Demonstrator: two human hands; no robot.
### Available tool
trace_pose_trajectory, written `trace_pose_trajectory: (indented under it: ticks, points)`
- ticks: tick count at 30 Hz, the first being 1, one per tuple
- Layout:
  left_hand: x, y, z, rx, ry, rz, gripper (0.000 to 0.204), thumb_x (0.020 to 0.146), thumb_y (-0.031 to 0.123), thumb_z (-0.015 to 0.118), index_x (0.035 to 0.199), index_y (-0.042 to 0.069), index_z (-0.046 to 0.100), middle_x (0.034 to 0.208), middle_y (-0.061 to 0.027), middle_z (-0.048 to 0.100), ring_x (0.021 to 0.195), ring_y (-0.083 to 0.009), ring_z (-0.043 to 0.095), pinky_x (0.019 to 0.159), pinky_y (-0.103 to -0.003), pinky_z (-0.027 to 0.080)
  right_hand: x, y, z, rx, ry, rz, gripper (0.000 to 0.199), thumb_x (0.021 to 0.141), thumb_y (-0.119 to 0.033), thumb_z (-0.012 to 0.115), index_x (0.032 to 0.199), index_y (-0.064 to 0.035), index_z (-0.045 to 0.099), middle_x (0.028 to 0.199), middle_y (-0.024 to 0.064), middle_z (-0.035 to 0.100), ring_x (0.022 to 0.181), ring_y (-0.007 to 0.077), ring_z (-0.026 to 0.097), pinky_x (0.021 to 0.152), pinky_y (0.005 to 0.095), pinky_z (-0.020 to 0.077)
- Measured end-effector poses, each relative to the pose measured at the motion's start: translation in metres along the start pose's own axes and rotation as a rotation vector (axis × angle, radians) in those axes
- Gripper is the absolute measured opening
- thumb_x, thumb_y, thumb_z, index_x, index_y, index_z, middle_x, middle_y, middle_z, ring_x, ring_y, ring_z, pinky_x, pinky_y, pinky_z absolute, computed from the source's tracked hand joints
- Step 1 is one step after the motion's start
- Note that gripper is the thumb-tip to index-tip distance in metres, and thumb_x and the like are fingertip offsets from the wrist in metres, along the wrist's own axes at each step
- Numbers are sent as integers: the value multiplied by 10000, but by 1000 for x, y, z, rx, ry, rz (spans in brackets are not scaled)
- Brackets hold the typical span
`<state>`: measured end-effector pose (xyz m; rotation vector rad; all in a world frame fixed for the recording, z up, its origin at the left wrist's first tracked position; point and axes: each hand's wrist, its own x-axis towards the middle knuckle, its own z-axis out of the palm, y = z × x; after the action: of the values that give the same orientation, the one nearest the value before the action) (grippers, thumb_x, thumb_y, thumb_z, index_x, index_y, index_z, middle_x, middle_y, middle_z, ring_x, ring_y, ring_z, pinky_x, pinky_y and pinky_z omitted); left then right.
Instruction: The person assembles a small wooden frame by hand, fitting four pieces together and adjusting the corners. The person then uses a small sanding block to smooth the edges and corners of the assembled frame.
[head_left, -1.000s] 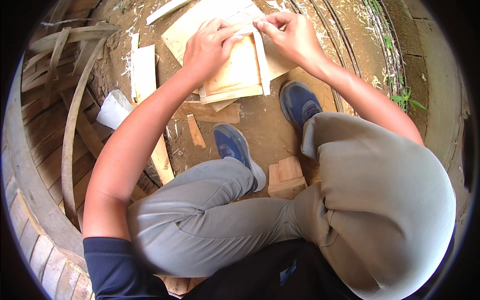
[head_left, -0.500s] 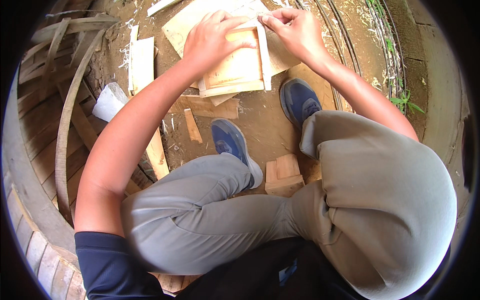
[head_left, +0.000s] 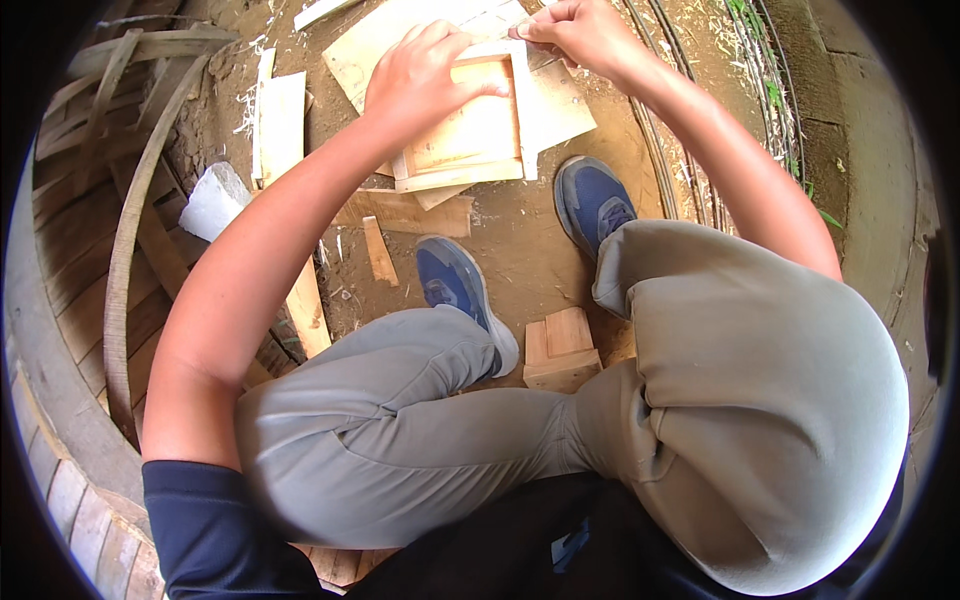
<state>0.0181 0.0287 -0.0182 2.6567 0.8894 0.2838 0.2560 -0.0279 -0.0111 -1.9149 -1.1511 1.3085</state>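
Note:
A shallow, pale wooden box with raised edge strips (head_left: pixel 462 178) lies at the top of the view on a flat board (head_left: pixel 562 105). My left hand (head_left: pixel 418 75) is wrapped over the box's left side, its thumb stretched across the inside and its fingers on the far side. At the far right corner of the box, my right hand (head_left: pixel 578 35) is closed in a pinch. Whatever sits between those fingertips is too small to make out.
Between my shoes (head_left: pixel 597 203) is bare dirt with a thin wood offcut (head_left: pixel 380 250). A small wooden block (head_left: pixel 562 348) lies near my knee. Planks (head_left: pixel 283 130) and a whitish lump (head_left: pixel 215 203) are on the left, beside a curved slatted wooden structure (head_left: pixel 125 240). Dark rods (head_left: pixel 655 150) run along the right.
My right hand has shifted slightly farther away, its fingertips staying at the box's far right corner. My left hand keeps its hold on the box.

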Motion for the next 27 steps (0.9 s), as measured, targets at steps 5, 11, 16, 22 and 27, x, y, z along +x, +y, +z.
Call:
trace_pose_trajectory:
  ticks: [5,11,16,22,27]
  points:
    - [0,1,-2,-25,9,6,630,773,579,825,1182,113,711,1111,-51,646,1098,-265,630,932,-424,525,-12,-9,-11,-122,9,-181,206,920,-229,737,881,-37,801,703,64,725,640,108,632,626,318,510]
    - [-1,0,-1,-10,-16,-12,686,774,627,798,1188,88,709,1120,-65,636,1118,-270,612,965,-425,501,-15,-33,-8,-292,-17,-337,200,920,-221,722,970,-47,807,768,163,746,654,187,683,654,374,530]
    - [1,3,-2,-13,8,10,646,770,585,827,1166,88,715,1103,-62,640,1088,-271,632,922,-423,525,-9,-33,-25,-399,-109,-299,220,903,-242,725,975,-53,812,780,173,748,683,205,706,673,391,540]
    - [-1,-2,2,-16,29,33,638,772,576,829,1168,88,715,1095,-57,640,1084,-268,633,910,-415,528,-5,-36,-22,-446,-92,-236,218,893,-257,735,946,-61,815,754,161,743,662,195,704,659,388,538]
    - [2,4,-1,-2,12,3,609,771,555,835,1153,96,717,1084,-57,645,1079,-267,637,905,-418,530,-23,-21,1,-187,90,-195,218,924,-245,720,914,-44,804,656,123,702,596,162,670,618,361,543]
